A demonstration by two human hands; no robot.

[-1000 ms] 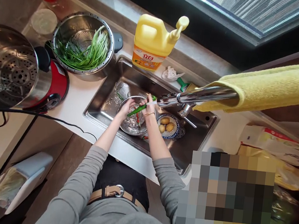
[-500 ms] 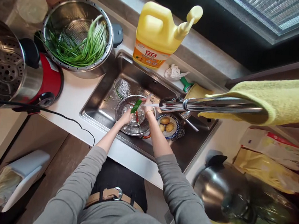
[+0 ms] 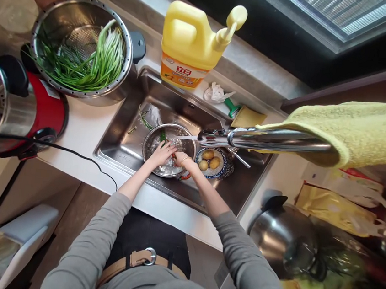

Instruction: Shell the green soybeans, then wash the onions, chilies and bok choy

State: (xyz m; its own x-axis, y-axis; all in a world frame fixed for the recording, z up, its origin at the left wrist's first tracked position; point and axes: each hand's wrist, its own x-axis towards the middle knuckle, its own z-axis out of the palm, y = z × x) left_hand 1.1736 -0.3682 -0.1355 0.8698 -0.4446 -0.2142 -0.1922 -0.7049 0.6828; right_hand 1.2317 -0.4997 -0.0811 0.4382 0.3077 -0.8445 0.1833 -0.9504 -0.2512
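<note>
A metal basin [image 3: 146,154] of water stands in the sink, with the tap's stream running into it. My left hand [image 3: 162,154] is over the basin, palm down and fingers stretched to the right. Beyond its knuckles a green pepper [image 3: 162,136] lies in the water. My right hand [image 3: 179,158] dips in from the right, its fingers curled and meeting the left fingertips. A bit of red shows between the two hands; what the right fingers hold is mostly hidden. Right of the basin, a patterned bowl [image 3: 224,166] holds potatoes [image 3: 214,162].
The chrome tap [image 3: 265,140], draped with a yellow cloth [image 3: 360,125], reaches over the sink [image 3: 118,132]. A yellow detergent jug [image 3: 190,38] stands behind. At left are a pot [image 3: 128,64] of green onions [image 3: 109,55] and a red cooker [image 3: 50,109]. A steel pot [image 3: 276,236] stands right.
The green pepper has left my hands and now lies in the basin. Both hands have moved lower, closer together over the water. The view has shifted slightly right.
</note>
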